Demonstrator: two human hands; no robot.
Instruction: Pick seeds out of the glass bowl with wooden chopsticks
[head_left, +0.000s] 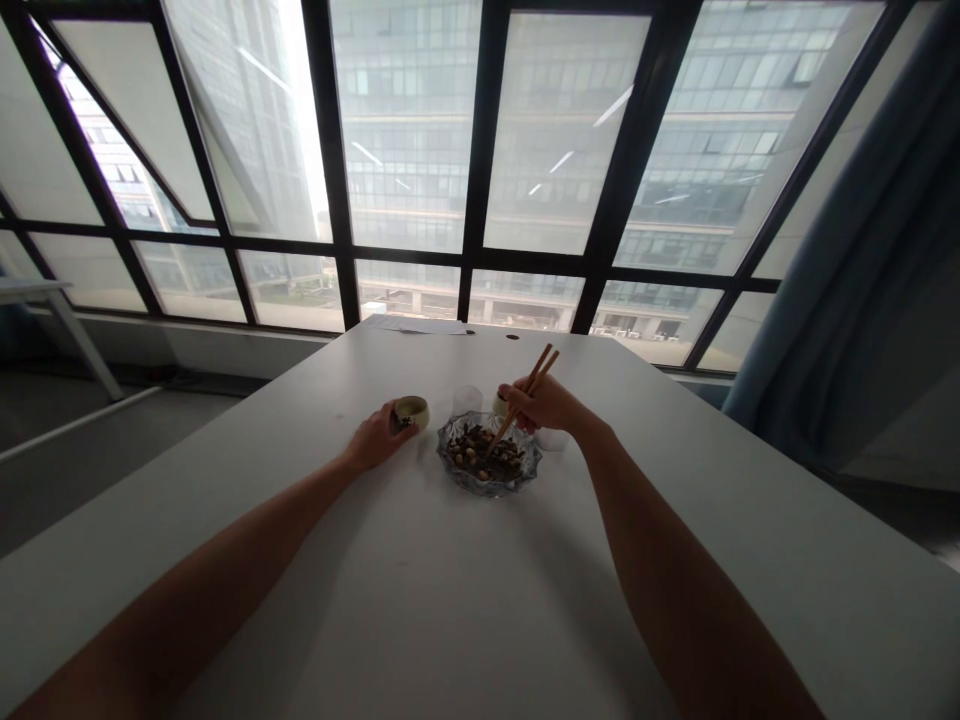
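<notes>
Head view, left hand: here it is, the left hand curled round the near-left side of a pale green cup, thumb at the front, fingers behind, the cup just left of the bowl.
Right hand: and over on the other side, the right hand is bent in a closed writing-style grip on a pair of wooden chopsticks, hovering above the bowl's far-right edge.
Glass bowl: centre stage, the scalloped glass bowl sits on the white tabletop, with a mix of dark and pale pieces inside.
Chopstick tips: down among the pieces, close together; whether they pinch anything, I cannot tell.
Supporting cast: a second cup peeks out beside the right fingers, partly hidden, with a clear container behind the bowl.
Step in hand: picking at the mix with the sticks, by the look of it, cup held close by.
Next move's demand: a firm pinch on one small piece, then a level lift clear of that wavy rim.
</notes>
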